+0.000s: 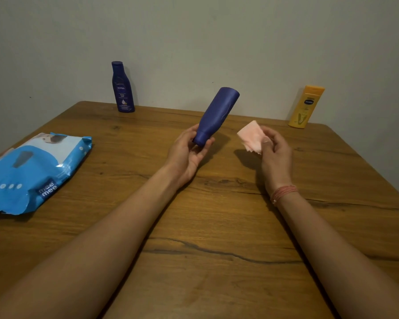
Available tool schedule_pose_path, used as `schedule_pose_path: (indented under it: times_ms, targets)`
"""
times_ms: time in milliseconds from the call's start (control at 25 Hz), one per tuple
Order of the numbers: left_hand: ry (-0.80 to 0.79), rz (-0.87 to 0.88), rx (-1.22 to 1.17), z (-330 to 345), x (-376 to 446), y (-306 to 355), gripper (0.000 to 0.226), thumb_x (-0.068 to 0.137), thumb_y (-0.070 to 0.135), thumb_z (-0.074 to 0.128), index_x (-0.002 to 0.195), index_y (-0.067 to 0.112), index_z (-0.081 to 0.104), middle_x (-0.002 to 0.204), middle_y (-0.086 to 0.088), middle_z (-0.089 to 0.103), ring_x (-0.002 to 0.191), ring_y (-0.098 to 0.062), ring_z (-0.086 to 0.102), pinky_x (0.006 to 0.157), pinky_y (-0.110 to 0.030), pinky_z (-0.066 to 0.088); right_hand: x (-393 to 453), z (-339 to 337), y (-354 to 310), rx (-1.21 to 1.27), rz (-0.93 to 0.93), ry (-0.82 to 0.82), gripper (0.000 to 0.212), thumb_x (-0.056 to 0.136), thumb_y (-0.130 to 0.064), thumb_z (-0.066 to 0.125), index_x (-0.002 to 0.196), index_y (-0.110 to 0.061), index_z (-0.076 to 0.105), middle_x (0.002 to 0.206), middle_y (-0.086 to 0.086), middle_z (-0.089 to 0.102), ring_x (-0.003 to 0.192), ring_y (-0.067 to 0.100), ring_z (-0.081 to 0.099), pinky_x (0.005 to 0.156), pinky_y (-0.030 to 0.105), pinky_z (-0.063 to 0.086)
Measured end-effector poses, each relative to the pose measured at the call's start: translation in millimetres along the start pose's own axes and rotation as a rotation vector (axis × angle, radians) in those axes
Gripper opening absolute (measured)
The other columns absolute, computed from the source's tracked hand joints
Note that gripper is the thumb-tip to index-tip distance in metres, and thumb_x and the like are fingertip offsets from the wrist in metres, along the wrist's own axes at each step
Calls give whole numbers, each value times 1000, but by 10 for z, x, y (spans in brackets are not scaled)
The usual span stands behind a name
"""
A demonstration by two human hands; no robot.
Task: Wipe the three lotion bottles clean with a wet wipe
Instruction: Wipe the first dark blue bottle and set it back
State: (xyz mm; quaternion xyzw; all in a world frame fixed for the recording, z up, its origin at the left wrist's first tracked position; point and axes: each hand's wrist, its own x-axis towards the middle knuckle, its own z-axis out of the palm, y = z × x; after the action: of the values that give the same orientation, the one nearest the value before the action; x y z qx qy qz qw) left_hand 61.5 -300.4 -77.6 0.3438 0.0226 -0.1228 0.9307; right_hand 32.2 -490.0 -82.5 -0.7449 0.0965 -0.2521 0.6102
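While both forearms reach out over the wooden bench [217,226], the left hand [189,153] holds a plain blue bottle [218,115] above the surface, clear of the wood. The left grip is clamped on the bottle's cap end: thumb on the near side, fingers curled round the far side. The bottle is tilted, cap down toward the palm, flat base up and leaning to the right. No label shows on the side facing the camera.

The right hand [274,153] pinches a folded pale pink wipe [251,138] between thumb and curled fingers; the right grip is closed on the wipe. The wipe stands out to the left of the fingers, near the bottle's lower part but apart from it. A band of reddish thread [283,193] circles the right wrist.

A second blue bottle [122,88], with a white printed label, stands upright at the far left edge of the bench, against the wall [194,31]. A yellow bottle [306,107] stands at the far right edge, cap down, also by the wall. Both are well apart from the hands.

A blue wipes pack [32,171] lies flat on the left side of the bench, well apart from the left forearm.
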Motion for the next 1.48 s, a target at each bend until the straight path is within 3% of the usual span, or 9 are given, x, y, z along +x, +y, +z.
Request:
schedule_pose_path:
  times_ms: [120, 240, 480, 640, 800, 920, 1040, 1280, 1480]
  targets:
    - [-139, -60, 189, 58, -49, -23, 46, 99, 4, 41, 143, 18, 43, 136, -24, 46, 100, -29, 63, 77, -30, 60, -73, 60, -31, -39, -213, -21, 35, 103, -23, 42, 136, -25, 52, 127, -6, 59, 108, 10, 59, 85, 31, 56]
    - [-277, -66, 379, 106, -85, -114, 56, 97, 1, 36, 148, 24, 37, 130, -20, 50, 95, -26, 61, 81, -36, 55, -207, 201, -42, -212, -440, -228, 43, 101, -14, 45, 143, -23, 44, 139, -8, 53, 119, 5, 55, 100, 27, 48]
    - [-247, 22, 394, 11, -8, -117, 37, 106, 24, 37, 142, 20, 43, 140, -20, 52, 115, -31, 56, 102, -54, 45, -363, 328, -96, -386, -556, -502, 51, 102, -9, 39, 150, -18, 28, 159, 4, 22, 146, 13, 21, 118, 24, 20]
    - [-348, -36, 590, 43, -46, -140, 40, 104, 26, 44, 143, 19, 40, 120, -17, 55, 85, -21, 61, 73, -33, 54, -232, 264, -59, -370, -557, -359, 50, 103, -11, 30, 153, -18, 23, 159, -6, 9, 149, 9, 4, 120, 23, 10]
    - [-369, -109, 633, 79, -86, -154, 39, 104, 26, 45, 141, 13, 42, 119, -14, 51, 76, -15, 58, 60, -21, 49, -91, 108, -53, -370, -493, -185, 65, 91, 5, 31, 152, -18, 26, 162, 1, 13, 149, 11, 5, 120, 22, 9]
    - [-314, -37, 441, 49, -36, -140, 34, 104, 27, 41, 131, 7, 44, 104, -11, 53, 69, -12, 52, 51, -16, 42, -239, 221, -91, -421, -616, -330, 65, 92, 8, 32, 152, -15, 23, 161, 3, 10, 150, 13, 5, 122, 27, 9]
    - [-316, 47, 421, -3, 9, -87, 40, 105, 29, 40, 138, 8, 46, 101, -9, 55, 68, -11, 51, 49, -18, 41, -341, 351, -70, -492, -681, -492, 58, 100, -2, 35, 153, -17, 19, 162, 1, 8, 150, 10, 2, 122, 32, 10]
    - [-429, -49, 797, 35, -87, -91, 40, 100, 31, 51, 139, 22, 47, 118, -10, 49, 76, -13, 53, 61, -21, 45, 16, 60, 1, -441, -553, -171, 53, 101, -6, 40, 150, -23, 29, 161, 2, 17, 149, 18, 12, 120, 38, 20]
    - [-383, 352, 1174, -64, -46, -7, 47, 89, 29, 67, 135, 30, 58, 134, 1, 53, 116, -15, 54, 98, -35, 46, 149, -125, 87, -490, -559, -210, 65, 91, -11, 62, 148, -24, 35, 153, 2, 37, 141, 18, 32, 114, 48, 29]
